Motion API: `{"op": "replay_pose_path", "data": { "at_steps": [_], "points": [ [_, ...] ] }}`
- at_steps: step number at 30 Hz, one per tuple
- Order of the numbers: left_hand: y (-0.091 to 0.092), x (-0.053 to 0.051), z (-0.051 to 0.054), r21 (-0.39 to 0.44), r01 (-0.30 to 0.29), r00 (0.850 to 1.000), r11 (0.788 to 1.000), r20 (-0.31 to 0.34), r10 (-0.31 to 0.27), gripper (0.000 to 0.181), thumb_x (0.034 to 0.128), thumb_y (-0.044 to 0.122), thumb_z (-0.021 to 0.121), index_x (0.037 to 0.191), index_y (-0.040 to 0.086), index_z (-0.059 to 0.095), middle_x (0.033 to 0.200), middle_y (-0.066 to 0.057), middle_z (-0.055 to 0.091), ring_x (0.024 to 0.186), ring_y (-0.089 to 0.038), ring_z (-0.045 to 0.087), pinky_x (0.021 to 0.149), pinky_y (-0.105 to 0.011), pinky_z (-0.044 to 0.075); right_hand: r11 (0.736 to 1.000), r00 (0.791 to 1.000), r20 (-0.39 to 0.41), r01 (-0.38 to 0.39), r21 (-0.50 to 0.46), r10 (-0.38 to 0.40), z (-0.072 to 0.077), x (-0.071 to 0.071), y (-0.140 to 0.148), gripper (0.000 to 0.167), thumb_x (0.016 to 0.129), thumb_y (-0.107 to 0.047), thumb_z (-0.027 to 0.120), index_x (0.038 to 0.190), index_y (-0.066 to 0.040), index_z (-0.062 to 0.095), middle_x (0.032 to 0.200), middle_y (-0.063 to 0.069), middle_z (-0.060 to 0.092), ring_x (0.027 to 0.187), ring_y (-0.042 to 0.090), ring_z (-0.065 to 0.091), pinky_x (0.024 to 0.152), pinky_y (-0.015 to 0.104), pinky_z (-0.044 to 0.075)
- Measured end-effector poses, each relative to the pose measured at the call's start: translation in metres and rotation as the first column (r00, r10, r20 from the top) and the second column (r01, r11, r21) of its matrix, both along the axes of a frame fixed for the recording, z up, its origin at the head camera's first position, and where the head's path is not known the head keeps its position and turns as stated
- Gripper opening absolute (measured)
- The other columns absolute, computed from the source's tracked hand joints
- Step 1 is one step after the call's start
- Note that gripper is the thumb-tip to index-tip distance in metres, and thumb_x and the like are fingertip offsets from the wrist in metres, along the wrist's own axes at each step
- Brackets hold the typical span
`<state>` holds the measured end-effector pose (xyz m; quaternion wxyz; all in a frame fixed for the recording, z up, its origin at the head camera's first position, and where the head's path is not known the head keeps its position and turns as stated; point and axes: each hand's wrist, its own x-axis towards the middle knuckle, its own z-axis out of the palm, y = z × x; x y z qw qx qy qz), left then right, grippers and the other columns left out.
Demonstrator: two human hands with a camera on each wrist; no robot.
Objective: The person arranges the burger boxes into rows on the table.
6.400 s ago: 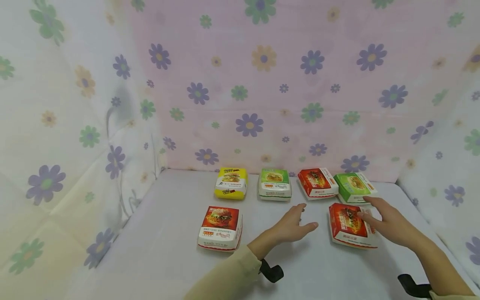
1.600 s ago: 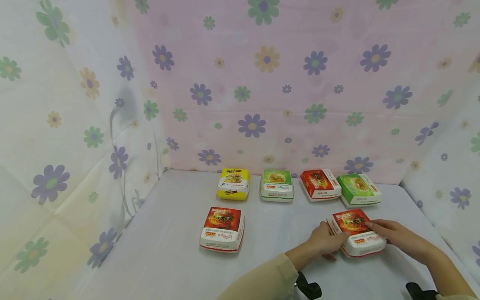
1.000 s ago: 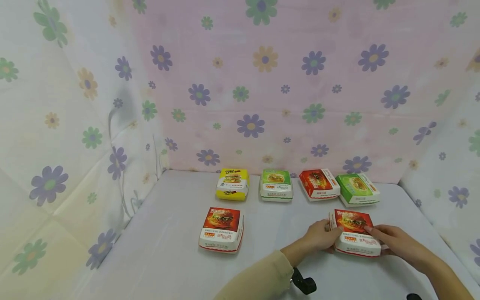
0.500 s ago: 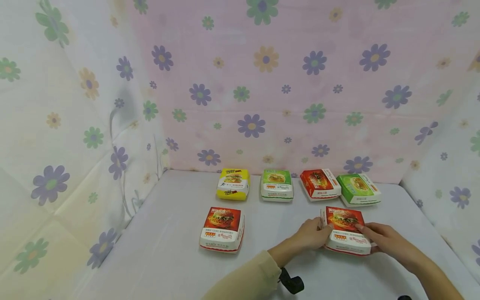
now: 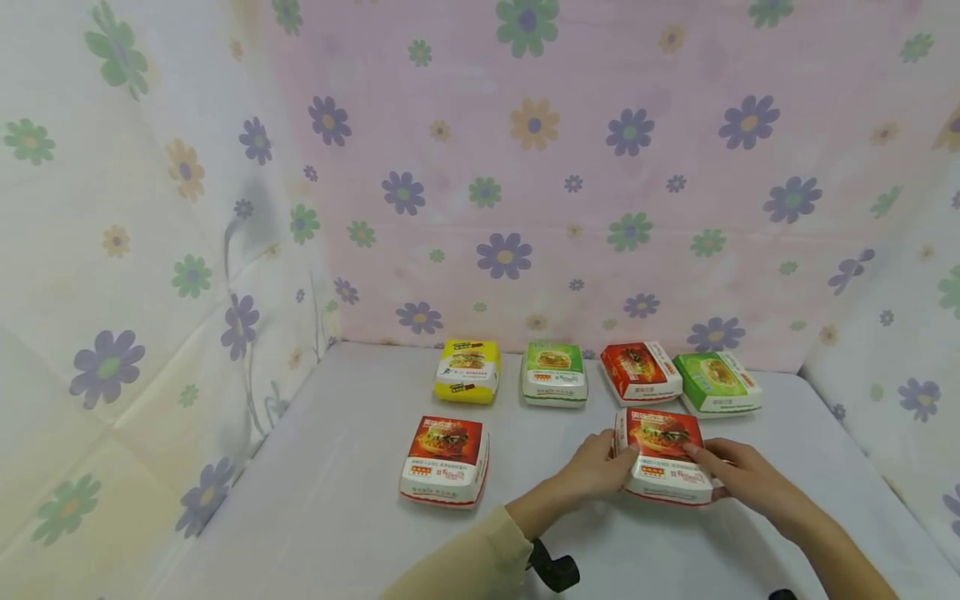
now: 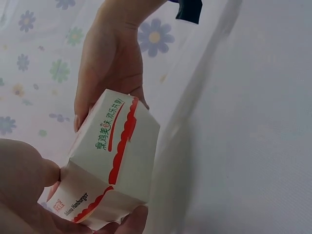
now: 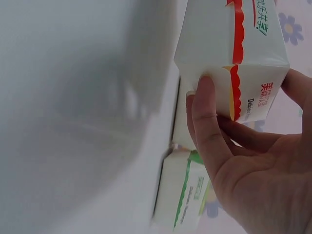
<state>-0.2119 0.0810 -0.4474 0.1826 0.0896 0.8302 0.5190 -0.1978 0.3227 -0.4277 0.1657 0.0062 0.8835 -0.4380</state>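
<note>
Both hands grip a red-and-white burger box in the right half of the head view, its burger picture facing up. My left hand holds the left side, thumb on the upper edge. On the other side my right hand has its thumb on top and fingers beneath. In the left wrist view the box shows its white side with red scalloped trim. The right wrist view shows the box raised off the table, fingertips against its underside.
Along the back stand a yellow box, a green box, a red box and another green box. Another red burger box sits front left on the white table. Flowered cloth encloses the space.
Earlier, the left hand was off the box and the right touched it. Since then both hands have gripped and turned it; over the last second they carried it left.
</note>
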Motion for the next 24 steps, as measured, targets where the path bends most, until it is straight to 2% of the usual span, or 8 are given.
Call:
{"op": "replay_pose_path", "data": {
  "at_steps": [3,10,13,24],
  "points": [
    [-0.008,-0.002,-0.001,0.012,-0.006,0.999,1.000,-0.034,0.007,0.059,0.1034,0.044,0.056,0.144,0.001,0.050,0.118,-0.008,0.058,0.106,-0.017,0.053,0.094,-0.043,0.050,1.000,1.000,-0.007,0.003,-0.008,-0.004,0.000,-0.002,-0.008,0.072,0.108,-0.049,0.046,0.140,0.015,0.047,0.122,0.015,0.065,0.099,0.019,0.061,0.077,0.034,0.057],
    [-0.028,-0.003,-0.003,0.039,-0.060,0.996,0.997,-0.064,0.062,0.060,0.1026,0.045,0.057,0.142,0.001,0.050,0.103,-0.004,0.057,0.092,-0.016,0.052,0.073,-0.034,0.047,1.000,1.000,-0.019,-0.010,-0.030,0.010,0.002,-0.005,-0.028,0.072,0.106,-0.049,0.049,0.139,0.015,0.048,0.123,0.017,0.065,0.100,0.021,0.061,0.079,0.034,0.057],
    [-0.036,-0.002,-0.004,0.046,-0.072,0.995,0.996,-0.064,0.075,0.060,0.1024,0.045,0.058,0.142,0.001,0.049,0.101,-0.004,0.056,0.090,-0.016,0.052,0.069,-0.032,0.045,0.999,1.000,-0.020,-0.017,-0.039,0.016,0.003,-0.006,-0.036,0.071,0.106,-0.049,0.050,0.138,0.014,0.049,0.122,0.017,0.065,0.100,0.021,0.061,0.079,0.034,0.058],
    [-0.057,0.002,-0.010,0.076,-0.097,0.992,0.992,-0.078,0.103,0.063,0.1047,0.044,0.054,0.146,-0.003,0.046,0.107,-0.008,0.056,0.096,-0.019,0.053,0.074,-0.034,0.047,0.999,0.999,-0.039,-0.027,-0.021,0.026,0.000,-0.011,-0.061,0.071,0.105,-0.051,0.052,0.137,0.012,0.051,0.121,0.016,0.064,0.100,0.022,0.059,0.079,0.036,0.057]
  ]
}}
